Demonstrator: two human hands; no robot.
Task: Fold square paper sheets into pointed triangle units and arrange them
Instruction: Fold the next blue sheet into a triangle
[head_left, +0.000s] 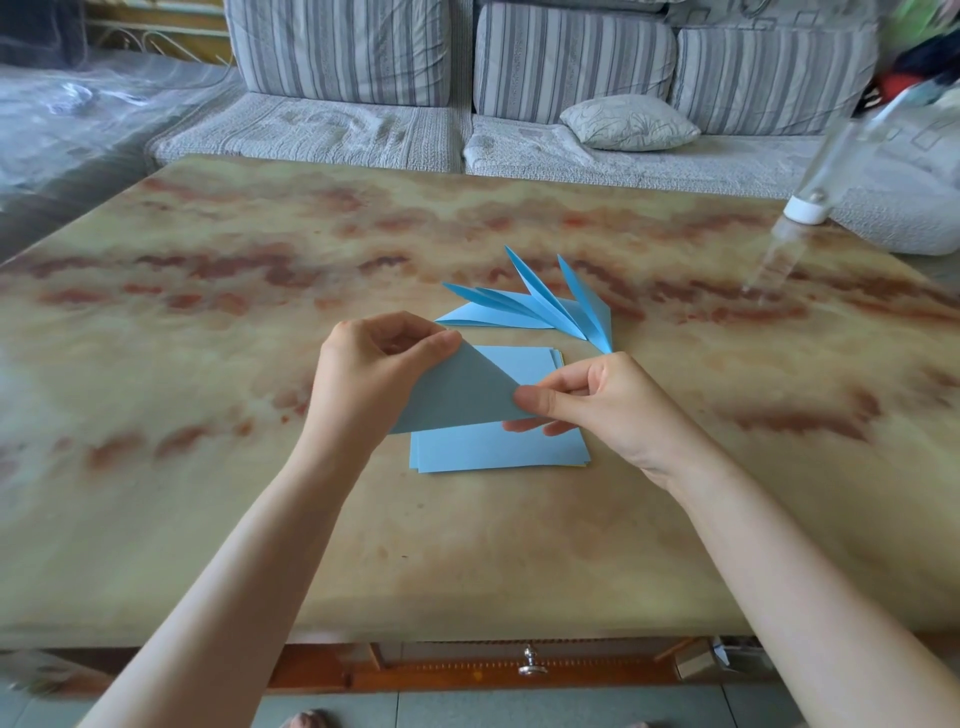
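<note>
A blue paper sheet folded into a triangle (460, 395) is held up above the table between both hands. My left hand (371, 379) pinches its top corner and left side. My right hand (608, 402) pinches its right corner between thumb and fingers. Under it lies a stack of flat blue square sheets (498, 447) on the marbled table (208, 364). Just behind the stack, several finished pointed blue units (540, 306) lie fanned out, their tips pointing away and to the left.
A clear bottle with a white cap (810, 202) stands near the table's far right edge. A striped sofa (571, 78) with a small cushion (628, 122) runs behind the table. A drawer knob (530, 667) shows below the table's front edge.
</note>
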